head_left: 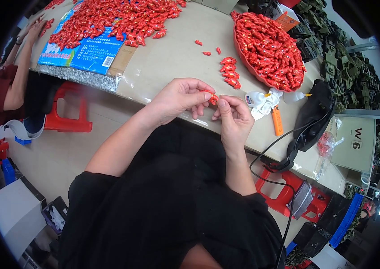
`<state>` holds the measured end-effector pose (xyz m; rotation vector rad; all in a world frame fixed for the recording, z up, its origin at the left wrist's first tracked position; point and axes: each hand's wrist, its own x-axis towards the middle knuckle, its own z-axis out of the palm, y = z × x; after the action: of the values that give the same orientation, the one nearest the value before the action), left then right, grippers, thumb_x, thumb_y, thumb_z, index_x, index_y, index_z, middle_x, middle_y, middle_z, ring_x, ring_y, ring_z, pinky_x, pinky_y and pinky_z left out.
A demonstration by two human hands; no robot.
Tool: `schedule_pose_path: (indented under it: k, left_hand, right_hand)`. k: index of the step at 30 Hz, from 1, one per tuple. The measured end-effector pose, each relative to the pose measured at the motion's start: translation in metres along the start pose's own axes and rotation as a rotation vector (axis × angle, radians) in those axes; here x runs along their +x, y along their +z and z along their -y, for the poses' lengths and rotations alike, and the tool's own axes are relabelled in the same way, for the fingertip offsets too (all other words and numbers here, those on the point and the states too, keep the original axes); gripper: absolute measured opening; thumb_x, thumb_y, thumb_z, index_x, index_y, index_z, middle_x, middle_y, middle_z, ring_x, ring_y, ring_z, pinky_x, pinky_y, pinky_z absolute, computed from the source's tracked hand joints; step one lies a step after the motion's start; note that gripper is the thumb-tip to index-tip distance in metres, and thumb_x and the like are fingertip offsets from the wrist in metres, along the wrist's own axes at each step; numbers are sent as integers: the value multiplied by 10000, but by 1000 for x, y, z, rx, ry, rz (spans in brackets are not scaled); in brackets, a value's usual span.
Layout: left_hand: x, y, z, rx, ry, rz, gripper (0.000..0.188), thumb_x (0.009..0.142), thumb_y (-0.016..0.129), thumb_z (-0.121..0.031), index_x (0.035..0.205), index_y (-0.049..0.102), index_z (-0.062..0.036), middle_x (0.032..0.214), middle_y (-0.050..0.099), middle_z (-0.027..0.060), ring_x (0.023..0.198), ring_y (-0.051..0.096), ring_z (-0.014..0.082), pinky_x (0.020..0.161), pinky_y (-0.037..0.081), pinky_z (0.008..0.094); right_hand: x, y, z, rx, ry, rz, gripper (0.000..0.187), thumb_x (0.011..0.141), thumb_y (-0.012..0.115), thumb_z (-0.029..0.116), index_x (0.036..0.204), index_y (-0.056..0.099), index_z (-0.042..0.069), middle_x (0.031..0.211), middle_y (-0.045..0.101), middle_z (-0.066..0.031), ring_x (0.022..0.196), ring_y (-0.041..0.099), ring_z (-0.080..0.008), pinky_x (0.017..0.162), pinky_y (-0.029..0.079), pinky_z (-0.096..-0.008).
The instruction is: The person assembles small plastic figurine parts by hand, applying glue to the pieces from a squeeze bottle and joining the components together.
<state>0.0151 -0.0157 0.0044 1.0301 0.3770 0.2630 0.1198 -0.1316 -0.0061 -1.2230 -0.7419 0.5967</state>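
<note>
Over the table's near edge, my left hand (182, 99) pinches a small glossy red figurine (213, 99) between thumb and fingers. Its fine shape is too small to make out. Close against its right side is my right hand (235, 120), thumb and forefinger pressed together; whatever they grip is hidden. Beyond my hands, several red figurines (229, 71) lie in a short row, with three loose ones farther off. A red basin (239, 50) heaped with the same figurines stands at the far right.
Two small white glue bottles (256, 97) with yellow tips, crumpled white material (267, 106) and an orange-handled tool (277, 121) lie right of my hands. A black bag (312, 127) trails a cable. More figurines cover blue printed cardboard (92, 54) at left, near another person's arm (21, 74).
</note>
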Motion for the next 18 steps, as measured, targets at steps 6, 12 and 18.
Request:
schedule_pose_path:
  k: [6,12,18]
  left_hand:
    - [9,13,-6,838,330,-243,159,760,600,-137,869,603,-21,718,545,87,626,542,142,568,451,264]
    - [31,32,-1,1216,425,-259,150,743,576,-149,859,605,-59,773,566,100,714,567,255,615,449,341]
    - [48,36,-6,1383,355,-310,207,752,580,-212,790,516,-19,748,575,132,673,580,285,563,451,381]
  right_hand:
    - [-1,-3,-2,110,-65,-147,171,874,461,134,893,518,-26,747,517,-67,489,461,-91,436,392,-215]
    - [-2,-4,-5,136,-88,-123,159,872,458,120,889,519,-26,751,518,-70,502,467,-92,439,393,-219]
    - [-4,-4,-2,115,-43,-107,135,868,451,85,868,511,-36,793,473,-74,510,462,-80,462,400,-199]
